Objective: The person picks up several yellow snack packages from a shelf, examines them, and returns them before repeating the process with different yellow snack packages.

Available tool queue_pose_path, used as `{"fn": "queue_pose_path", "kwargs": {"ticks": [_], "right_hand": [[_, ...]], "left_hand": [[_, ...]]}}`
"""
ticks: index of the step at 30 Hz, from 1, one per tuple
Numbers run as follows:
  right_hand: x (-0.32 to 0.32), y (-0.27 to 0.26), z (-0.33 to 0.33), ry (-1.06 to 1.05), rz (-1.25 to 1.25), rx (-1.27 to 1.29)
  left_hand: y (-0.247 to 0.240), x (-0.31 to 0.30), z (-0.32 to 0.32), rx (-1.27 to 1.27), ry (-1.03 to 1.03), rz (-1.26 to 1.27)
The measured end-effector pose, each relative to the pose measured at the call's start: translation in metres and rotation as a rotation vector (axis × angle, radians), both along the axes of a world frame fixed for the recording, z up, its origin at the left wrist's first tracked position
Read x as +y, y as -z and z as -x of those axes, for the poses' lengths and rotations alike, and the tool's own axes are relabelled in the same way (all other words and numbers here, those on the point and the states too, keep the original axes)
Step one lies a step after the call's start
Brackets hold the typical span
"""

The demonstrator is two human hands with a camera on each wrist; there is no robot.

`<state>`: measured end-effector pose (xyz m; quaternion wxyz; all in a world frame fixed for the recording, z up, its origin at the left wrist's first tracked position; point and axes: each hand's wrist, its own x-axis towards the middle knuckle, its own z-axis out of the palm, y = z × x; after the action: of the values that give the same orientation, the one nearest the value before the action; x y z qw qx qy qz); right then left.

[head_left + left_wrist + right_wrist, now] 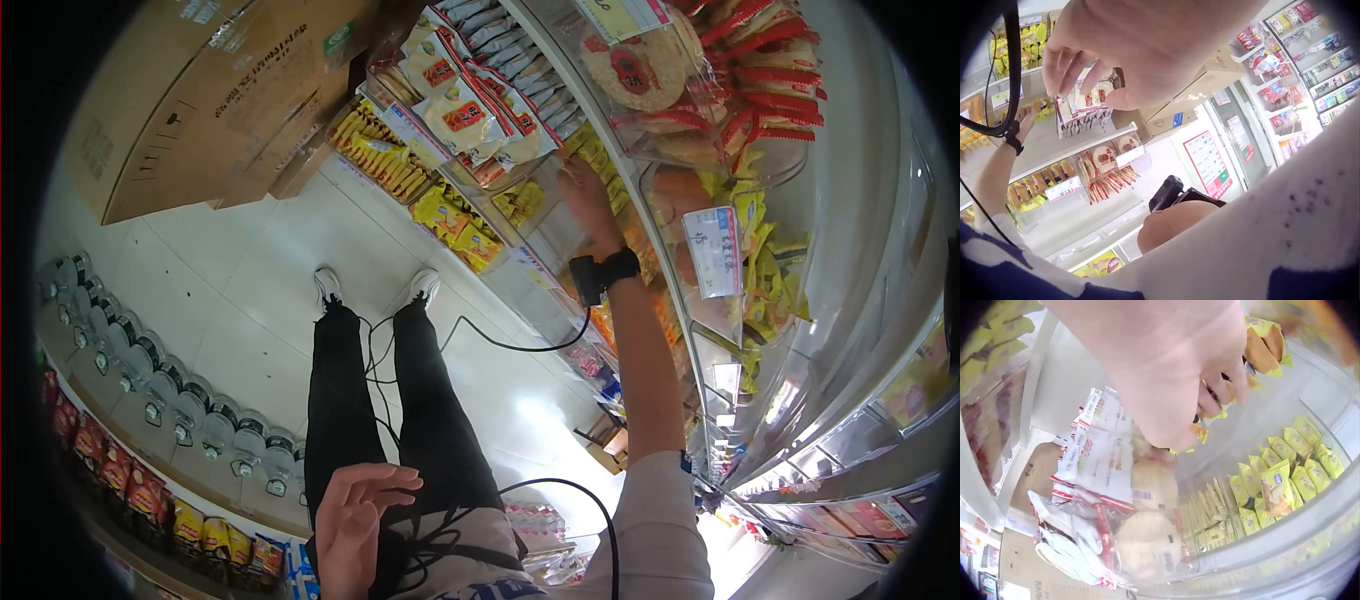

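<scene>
My right hand (588, 200) reaches into a clear shelf bin, beyond the white-and-red rice cracker packs (465, 115). In the right wrist view its bent fingers (1235, 387) overlap small yellow snack packs (1197, 431) at the back of the bin. The thumb and fingertips are partly hidden, and I cannot tell whether they grip a pack. My left hand (352, 520) hangs in front of my body with loosely bent fingers, holding nothing. In the left wrist view this left hand (1129, 50) overlaps the shelf, well apart from the goods.
Clear bins below hold yellow packets (460, 230). An upper shelf carries round crackers in red-edged wrappers (640, 75) and a price tag (713, 250). Cardboard boxes (220, 110) stand at the shelf's end. Water jugs (210, 415) line the opposite side; a black cable (510, 348) hangs from my right wrist.
</scene>
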<state>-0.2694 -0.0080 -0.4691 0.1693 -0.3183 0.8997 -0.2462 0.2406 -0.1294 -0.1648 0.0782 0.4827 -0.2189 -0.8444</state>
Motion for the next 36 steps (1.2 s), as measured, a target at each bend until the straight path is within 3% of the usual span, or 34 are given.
{"fn": "queue_pose_path", "kwargs": {"ticks": [1,4,10,13,16,19,22,25,28,31,34,36], "right_hand": [[-0.009,-0.018,-0.014,0.048,-0.013,0.019],[-0.04,-0.078,-0.037,0.088,-0.267,-0.32],[-0.035,-0.04,-0.033,-0.011,0.165,-0.065],[-0.026,-0.067,-0.039,0.069,-0.032,-0.345],[0.008,-0.063,-0.022,0.121,-0.457,-0.52],[0.043,-0.036,-0.012,0.147,-0.308,-0.029],[0.048,-0.027,-0.017,0.293,-0.198,0.019],[0.05,-0.025,-0.03,0.202,-0.211,0.045],[0.043,-0.025,-0.013,0.15,-0.411,-0.365],[0.03,-0.044,-0.039,0.174,-0.201,0.047],[0.038,-0.047,-0.045,0.143,-0.045,-0.024],[0.051,-0.061,-0.056,-0.066,-0.083,0.182]], "left_hand": [[-0.001,0.0,-0.001,-0.004,-0.003,0.003],[0.002,0.005,-0.004,0.007,-0.008,-0.001],[-0.001,0.009,-0.006,0.029,-0.001,-0.001],[-0.004,0.008,-0.009,0.029,0.005,0.011],[-0.004,0.01,-0.012,0.066,-0.003,0.007],[-0.007,0.011,-0.013,0.077,0.004,-0.006],[-0.008,0.011,-0.014,0.063,0.008,0.009],[-0.007,0.012,-0.016,0.049,0.003,0.024],[-0.008,0.013,-0.016,0.052,0.023,0.021],[-0.013,0.017,-0.015,0.042,0.011,0.041],[-0.016,0.012,-0.022,0.159,0.068,-0.001],[-0.036,0.013,-0.011,0.167,0.046,0.05]]}}
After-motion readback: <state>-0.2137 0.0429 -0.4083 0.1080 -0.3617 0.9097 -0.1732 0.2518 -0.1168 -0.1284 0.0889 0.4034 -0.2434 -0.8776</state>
